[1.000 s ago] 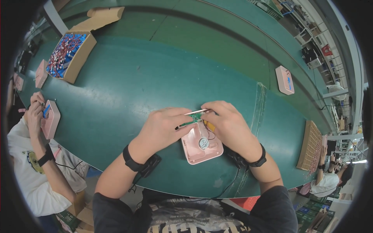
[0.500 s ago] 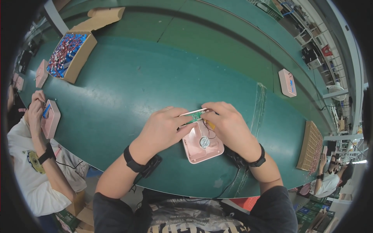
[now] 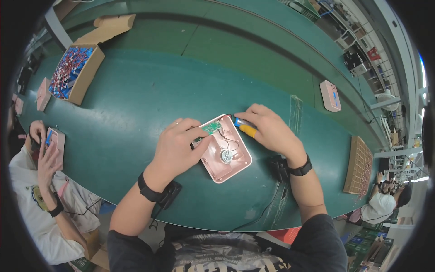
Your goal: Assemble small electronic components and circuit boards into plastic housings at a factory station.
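Observation:
A pink plastic housing (image 3: 235,163) with a white rim lies open on the green table in front of me. Inside it are a green circuit board (image 3: 211,128), thin dark wires and a round metal part (image 3: 226,156). My left hand (image 3: 179,143) grips the housing's left edge, fingertips by the board. Just off the upper right corner, my right hand (image 3: 271,129) pinches a blue battery (image 3: 239,122), with a red wire near its end. Something yellow (image 3: 248,131), perhaps a finger cover, shows at this hand's fingers.
A cardboard box (image 3: 87,75) of blue batteries with red wires stands far left. Another pink housing (image 3: 331,96) sits far right, near a cardboard divider tray (image 3: 357,165). At left, a co-worker's hands (image 3: 45,156) work on a similar housing (image 3: 56,140).
My right hand has moved off the board to the housing's upper right, and the blue battery now shows in it. The housing has turned and shifted slightly left, uncovering more of the board.

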Tool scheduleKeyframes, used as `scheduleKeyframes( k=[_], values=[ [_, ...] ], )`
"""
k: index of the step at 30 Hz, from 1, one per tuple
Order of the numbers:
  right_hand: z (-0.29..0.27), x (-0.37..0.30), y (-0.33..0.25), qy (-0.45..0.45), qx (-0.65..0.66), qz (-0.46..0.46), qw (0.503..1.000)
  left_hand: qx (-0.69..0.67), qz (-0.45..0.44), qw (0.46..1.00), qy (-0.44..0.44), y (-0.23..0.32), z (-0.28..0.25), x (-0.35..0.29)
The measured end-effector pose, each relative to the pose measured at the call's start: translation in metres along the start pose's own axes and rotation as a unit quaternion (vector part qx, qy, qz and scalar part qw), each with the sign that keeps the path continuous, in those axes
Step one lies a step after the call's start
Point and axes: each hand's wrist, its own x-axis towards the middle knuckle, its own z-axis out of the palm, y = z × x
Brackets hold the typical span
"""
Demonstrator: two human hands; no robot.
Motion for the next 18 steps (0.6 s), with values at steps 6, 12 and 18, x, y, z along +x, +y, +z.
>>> scheduleKeyframes(
  k=[6,12,18],
  values=[
    [-0.013,-0.008,-0.019,0.051,0.009,-0.069,0.996,0.016,-0.017,1.000,0.011,-0.002,-0.001,0.000],
    [0.002,-0.005,-0.031,0.035,0.015,-0.178,0.983,-0.003,-0.039,0.999,0.009,-0.004,-0.001,0.000],
    [-0.007,0.005,0.011,0.003,0.360,0.140,0.923,-0.112,-0.155,0.980,0.055,-0.003,-0.004,0.004]
  ],
)
